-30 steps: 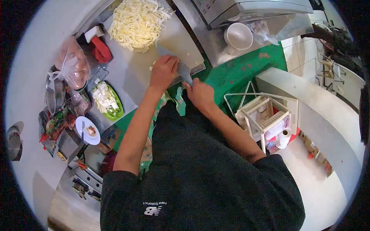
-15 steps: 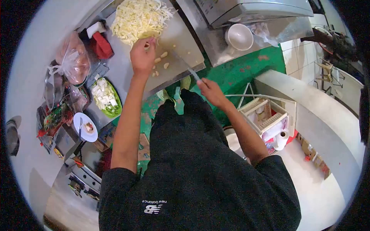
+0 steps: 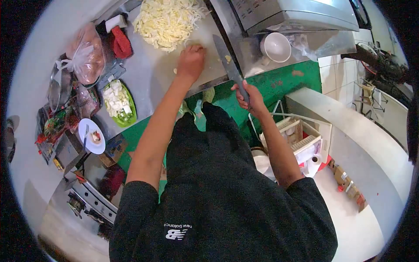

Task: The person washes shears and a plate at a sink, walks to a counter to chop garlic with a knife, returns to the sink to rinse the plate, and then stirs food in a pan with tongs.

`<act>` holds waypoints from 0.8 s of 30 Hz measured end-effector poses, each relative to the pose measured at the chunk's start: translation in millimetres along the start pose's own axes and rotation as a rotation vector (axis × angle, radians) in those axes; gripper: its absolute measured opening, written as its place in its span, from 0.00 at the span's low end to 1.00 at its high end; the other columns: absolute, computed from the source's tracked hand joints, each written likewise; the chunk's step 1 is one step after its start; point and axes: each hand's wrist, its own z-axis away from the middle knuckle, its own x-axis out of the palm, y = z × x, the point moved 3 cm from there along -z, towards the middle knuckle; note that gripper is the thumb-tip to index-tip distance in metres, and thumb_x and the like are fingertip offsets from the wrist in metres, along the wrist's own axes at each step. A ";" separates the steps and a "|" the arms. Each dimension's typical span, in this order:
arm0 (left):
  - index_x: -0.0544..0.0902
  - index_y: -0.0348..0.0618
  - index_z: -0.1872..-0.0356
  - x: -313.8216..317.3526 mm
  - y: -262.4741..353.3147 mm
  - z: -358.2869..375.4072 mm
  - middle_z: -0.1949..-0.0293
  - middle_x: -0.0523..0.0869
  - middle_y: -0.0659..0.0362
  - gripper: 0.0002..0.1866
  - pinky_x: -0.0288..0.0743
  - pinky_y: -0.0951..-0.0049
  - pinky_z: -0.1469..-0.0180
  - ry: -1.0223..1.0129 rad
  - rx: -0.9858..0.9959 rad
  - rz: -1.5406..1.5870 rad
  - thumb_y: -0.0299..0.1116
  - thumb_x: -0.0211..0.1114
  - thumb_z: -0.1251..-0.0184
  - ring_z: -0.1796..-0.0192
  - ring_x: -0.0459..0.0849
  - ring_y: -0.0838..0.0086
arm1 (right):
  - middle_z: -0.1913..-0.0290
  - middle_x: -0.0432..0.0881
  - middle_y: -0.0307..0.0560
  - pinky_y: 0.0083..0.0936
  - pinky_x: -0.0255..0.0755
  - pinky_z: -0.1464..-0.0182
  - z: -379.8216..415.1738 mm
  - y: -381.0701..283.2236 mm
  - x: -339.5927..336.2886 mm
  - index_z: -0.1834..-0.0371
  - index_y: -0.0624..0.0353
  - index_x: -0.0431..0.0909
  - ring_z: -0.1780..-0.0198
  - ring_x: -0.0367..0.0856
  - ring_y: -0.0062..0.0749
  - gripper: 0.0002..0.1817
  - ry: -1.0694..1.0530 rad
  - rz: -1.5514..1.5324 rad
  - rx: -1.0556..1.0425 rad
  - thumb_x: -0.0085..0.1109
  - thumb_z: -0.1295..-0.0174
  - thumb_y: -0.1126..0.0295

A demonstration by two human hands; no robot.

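My right hand (image 3: 251, 98) grips the handle of a kitchen knife (image 3: 233, 73), its broad grey blade angled flat over the right edge of the pale cutting board (image 3: 211, 65). A small pale garlic piece (image 3: 228, 58) shows at the blade. On the board, my left hand (image 3: 191, 62) rests palm down with curled fingers; whatever lies under them is hidden. Another garlic piece (image 3: 175, 70) sits just left of that hand. Beyond it, at the far end of the board, spreads a large heap of shredded cabbage (image 3: 168, 24).
Left on the counter are a red cloth (image 3: 121, 43), a tied plastic bag (image 3: 89, 59), a green tray of chopped white vegetables (image 3: 118, 104) and a white plate (image 3: 92, 142). A white bowl (image 3: 276, 47) stands right, beside a grey appliance (image 3: 301, 15).
My left hand has come down and right from the cabbage edge to where several garlic cloves lay, covering that spot. The knife has swung, its blade now broadside and farther right.
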 end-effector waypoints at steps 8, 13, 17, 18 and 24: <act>0.82 0.44 0.47 -32.7 38.2 20.7 0.48 0.84 0.54 0.19 0.73 0.57 0.43 0.151 0.067 0.164 0.27 0.59 0.41 0.45 0.81 0.57 | 0.79 0.65 0.33 0.16 0.52 0.85 -0.9 3.8 12.5 0.53 0.62 0.74 0.86 0.58 0.15 0.27 0.070 -0.039 0.053 0.42 0.25 0.45; 0.79 0.46 0.39 -27.2 60.6 38.8 0.38 0.78 0.59 0.24 0.69 0.57 0.37 0.093 0.253 0.047 0.28 0.57 0.39 0.38 0.76 0.63 | 0.79 0.64 0.32 0.16 0.52 0.85 -6.8 6.6 28.1 0.53 0.60 0.75 0.85 0.58 0.15 0.27 0.094 -0.012 0.095 0.42 0.25 0.44; 0.75 0.47 0.35 -6.9 54.7 46.9 0.32 0.73 0.63 0.27 0.65 0.52 0.33 0.057 0.123 -0.019 0.29 0.57 0.38 0.33 0.72 0.65 | 0.79 0.64 0.32 0.16 0.50 0.85 -10.6 4.8 36.0 0.54 0.59 0.75 0.85 0.57 0.15 0.27 0.112 -0.012 0.106 0.43 0.25 0.44; 0.75 0.47 0.35 -3.3 52.7 48.3 0.32 0.73 0.63 0.27 0.65 0.52 0.33 0.059 0.118 -0.017 0.29 0.57 0.38 0.33 0.72 0.65 | 0.79 0.64 0.32 0.16 0.50 0.85 -11.4 3.6 37.6 0.54 0.59 0.75 0.85 0.57 0.15 0.26 0.119 -0.024 0.103 0.43 0.25 0.44; 0.74 0.49 0.33 -0.5 41.6 48.8 0.31 0.72 0.63 0.30 0.61 0.46 0.33 0.050 -0.023 -0.112 0.34 0.60 0.40 0.32 0.71 0.65 | 0.79 0.65 0.32 0.17 0.52 0.85 -7.4 -8.8 38.6 0.52 0.61 0.75 0.85 0.58 0.15 0.27 0.144 0.118 0.052 0.42 0.24 0.45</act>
